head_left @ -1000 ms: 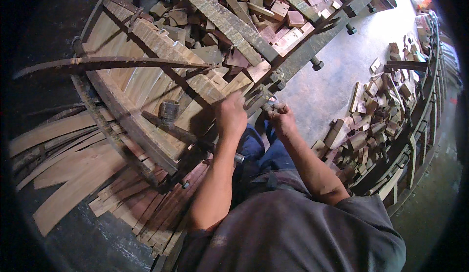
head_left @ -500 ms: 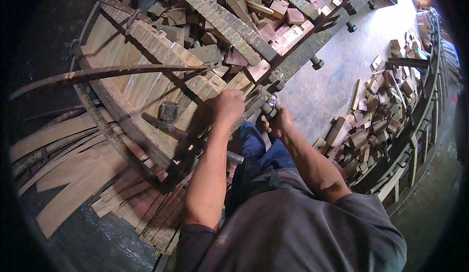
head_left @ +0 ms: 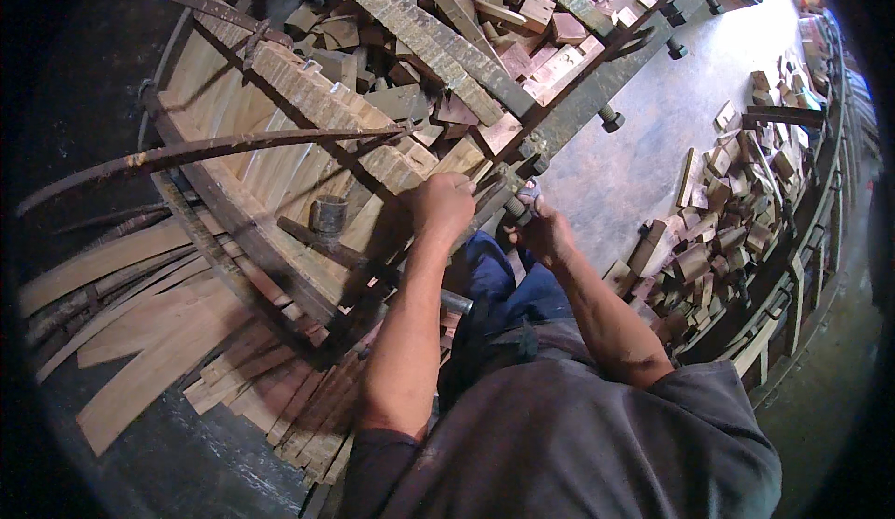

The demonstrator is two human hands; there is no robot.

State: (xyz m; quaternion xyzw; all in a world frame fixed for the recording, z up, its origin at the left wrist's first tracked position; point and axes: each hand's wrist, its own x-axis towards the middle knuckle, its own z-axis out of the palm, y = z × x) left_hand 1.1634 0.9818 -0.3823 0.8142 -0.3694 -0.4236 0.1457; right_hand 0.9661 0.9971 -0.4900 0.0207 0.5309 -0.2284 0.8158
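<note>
My left hand (head_left: 443, 207) is closed at the near end of the wooden frame, its fingers curled beside a short dark metal bar (head_left: 488, 198). What lies inside that grip is hidden. Just to the right, my right hand (head_left: 545, 233) closes around the end of a threaded bolt (head_left: 514, 207), fingertips mostly out of sight behind it. The bolt sticks out from a long steel beam (head_left: 569, 137) that bears several more bolts. Left of my hands, a curved wooden panel (head_left: 280, 179) of side-by-side strips is held in the frame, with a rusty curved rod (head_left: 214, 143) across it.
A short metal pipe piece (head_left: 328, 213) stands on the panel's near edge. Loose wood blocks (head_left: 559, 29) fill the frame's far part. More blocks (head_left: 709, 230) lie on the floor at right, beside a curved rack (head_left: 792, 267). Thin boards (head_left: 168, 370) are stacked at lower left.
My right hand has turned a little at the bolt, and its fingers show less. My left hand stays at the same spot on the frame. The whole view has shifted slightly.
</note>
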